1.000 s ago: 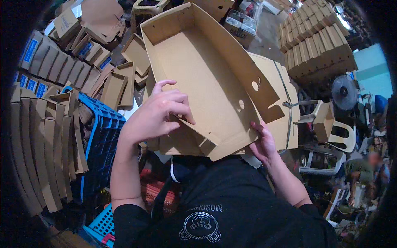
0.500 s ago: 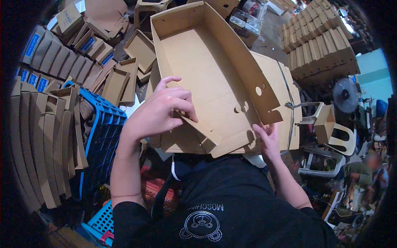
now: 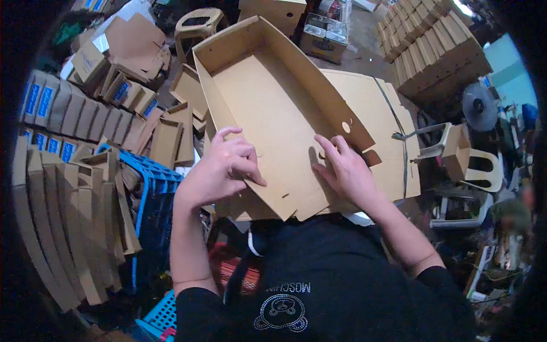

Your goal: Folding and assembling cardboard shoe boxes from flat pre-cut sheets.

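A partly folded brown cardboard box (image 3: 273, 102) lies tilted in front of me, its far end and long side walls standing up. The near end is unfolded, with loose corners toward my body. My left hand (image 3: 228, 165) is closed on the left side wall, fingers inside and thumb outside. Over the near right corner hovers my right hand (image 3: 347, 174), thumb and fingers apart, close to the cut-outs. Whether its fingertips touch the cardboard is hard to tell. Beneath the box is a strapped stack of flat cardboard (image 3: 393, 165).
On the left, a blue plastic crate (image 3: 154, 176) stands beside long folded cardboard pieces (image 3: 68, 228). Shallow cardboard trays (image 3: 165, 139) lie beyond it. Stacked boxes (image 3: 439, 51) rise at the far right, near a fan (image 3: 480, 107) and plastic chair (image 3: 483, 171). A person is blurred at right.
My right hand has moved from outside the box's near right corner up and inward over its floor. The near end flap has flattened outward. My left hand keeps its hold.
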Available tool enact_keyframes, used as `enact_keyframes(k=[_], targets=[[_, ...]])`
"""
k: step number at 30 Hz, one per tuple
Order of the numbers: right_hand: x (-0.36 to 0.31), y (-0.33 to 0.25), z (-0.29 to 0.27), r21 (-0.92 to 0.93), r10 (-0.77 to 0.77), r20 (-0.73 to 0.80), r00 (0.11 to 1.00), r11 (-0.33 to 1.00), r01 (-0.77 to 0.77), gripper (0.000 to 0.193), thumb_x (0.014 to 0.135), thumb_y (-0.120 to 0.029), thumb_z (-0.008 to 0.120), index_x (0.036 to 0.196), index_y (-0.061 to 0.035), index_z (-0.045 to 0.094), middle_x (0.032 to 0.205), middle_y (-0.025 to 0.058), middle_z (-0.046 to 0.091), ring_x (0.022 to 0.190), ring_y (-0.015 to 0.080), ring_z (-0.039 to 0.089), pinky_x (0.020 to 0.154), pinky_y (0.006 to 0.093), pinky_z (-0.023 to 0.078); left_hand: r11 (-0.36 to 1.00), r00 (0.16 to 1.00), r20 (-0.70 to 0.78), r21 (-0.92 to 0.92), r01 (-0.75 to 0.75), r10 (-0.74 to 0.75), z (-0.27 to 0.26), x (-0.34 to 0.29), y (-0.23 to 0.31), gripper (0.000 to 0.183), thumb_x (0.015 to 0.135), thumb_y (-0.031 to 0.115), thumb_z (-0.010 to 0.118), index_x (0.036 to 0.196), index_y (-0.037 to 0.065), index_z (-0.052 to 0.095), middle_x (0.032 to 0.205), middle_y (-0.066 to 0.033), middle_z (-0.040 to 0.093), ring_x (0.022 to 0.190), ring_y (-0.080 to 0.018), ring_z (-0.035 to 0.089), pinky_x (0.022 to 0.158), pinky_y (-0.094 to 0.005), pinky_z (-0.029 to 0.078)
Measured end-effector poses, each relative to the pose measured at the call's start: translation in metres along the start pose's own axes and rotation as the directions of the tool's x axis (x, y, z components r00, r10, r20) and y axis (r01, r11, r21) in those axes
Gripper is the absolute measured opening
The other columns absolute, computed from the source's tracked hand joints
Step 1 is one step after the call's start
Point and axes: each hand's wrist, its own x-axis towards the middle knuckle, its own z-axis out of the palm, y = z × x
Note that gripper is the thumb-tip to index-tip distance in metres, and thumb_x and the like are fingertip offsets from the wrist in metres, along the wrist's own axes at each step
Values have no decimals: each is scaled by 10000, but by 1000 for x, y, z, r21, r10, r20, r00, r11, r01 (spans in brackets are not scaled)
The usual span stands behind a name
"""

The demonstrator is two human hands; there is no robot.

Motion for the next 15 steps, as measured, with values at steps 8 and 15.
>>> enact_keyframes(k=[8, 15], targets=[[21, 29, 5, 39, -117, -24, 993, 992, 117, 192, 910, -20, 632, 1101, -5, 647, 973, 163, 629, 906, 367, 670, 808, 455, 571, 1000, 1000, 4, -10, 13, -13, 0, -1, 5, 358, 568, 0, 806, 847, 223, 815, 797, 42, 565, 963, -154, 619, 1209, -497, 285], [76, -26, 41, 547, -106, 169, 980, 837, -4, 350, 935, -87, 715, 1278, -39, 661, 1030, 159, 729, 887, 285, 732, 799, 400, 582, 1000, 999, 30, 9, 26, -27, -2, -2, 1, 366, 568, -6, 795, 852, 223, 813, 807, 43, 565, 969, -155, 620, 1220, -501, 277]])
